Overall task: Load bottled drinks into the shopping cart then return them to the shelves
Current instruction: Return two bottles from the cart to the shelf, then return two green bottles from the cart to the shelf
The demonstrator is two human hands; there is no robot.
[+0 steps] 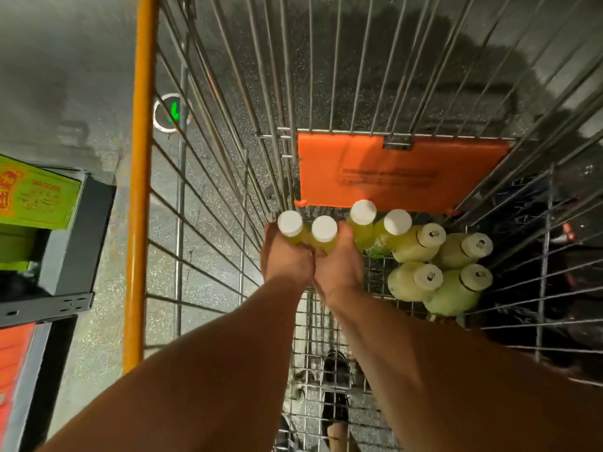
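Two bottles (306,231) in both hands

Both hands, left (283,258) and right (339,265), grip yellow-green bottles (323,233) inside the wire cart (228,177).

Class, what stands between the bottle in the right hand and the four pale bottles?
Head view: two white-capped yellow-green bottles stand between the right hand's bottle and the pale bottles.

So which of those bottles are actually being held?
The two leftmost yellow bottles: the left hand grips one, the right hand the other. The rest stand untouched in the cart.
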